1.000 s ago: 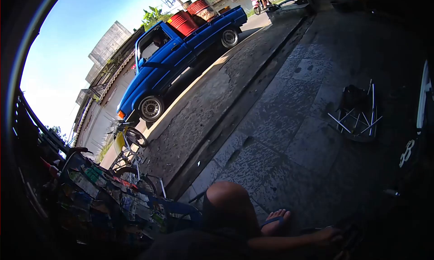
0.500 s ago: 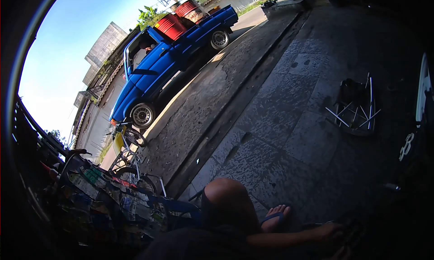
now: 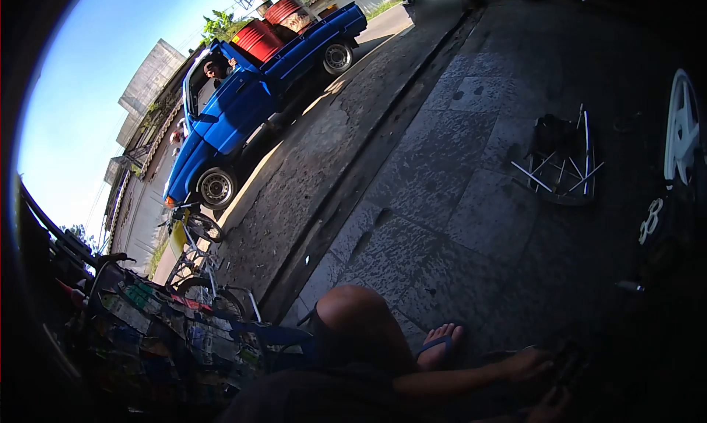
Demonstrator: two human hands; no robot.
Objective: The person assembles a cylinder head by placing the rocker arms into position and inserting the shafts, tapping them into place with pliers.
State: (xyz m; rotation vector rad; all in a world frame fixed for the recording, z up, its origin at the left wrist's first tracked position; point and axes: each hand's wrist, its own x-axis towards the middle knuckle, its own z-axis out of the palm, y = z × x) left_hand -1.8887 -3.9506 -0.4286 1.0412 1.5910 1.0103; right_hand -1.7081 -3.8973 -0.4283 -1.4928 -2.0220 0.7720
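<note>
At the bottom right, in deep shadow, my left hand [image 3: 526, 365] has its fingers closed at a dark, blocky object [image 3: 570, 361]. Just below, partly cut off by darkness, my right hand [image 3: 549, 406] is curled against the same object's lower side. I cannot tell what kind of thing it is. My left forearm reaches across from beside my bent knee [image 3: 347, 305]. Behind the left hand, a thin curved metallic edge [image 3: 526, 349] catches some light. My foot in a blue flip-flop [image 3: 440, 343] rests on the paving close by.
Metal rods stick out of a dark container [image 3: 563, 191] on the tiled floor [image 3: 471, 173]. A white wheel-like part [image 3: 681, 128] and chained rings [image 3: 651, 220] lie at the right. A bicycle [image 3: 199, 272] stands left. Beyond, a blue pickup [image 3: 236, 117] carries red drums [image 3: 258, 40]; a person [image 3: 215, 71] sits inside.
The view has shifted slightly, moving the scene left. Both hands stay at the dark object, with the right hand showing more. The person in the pickup shows more clearly at the window.
</note>
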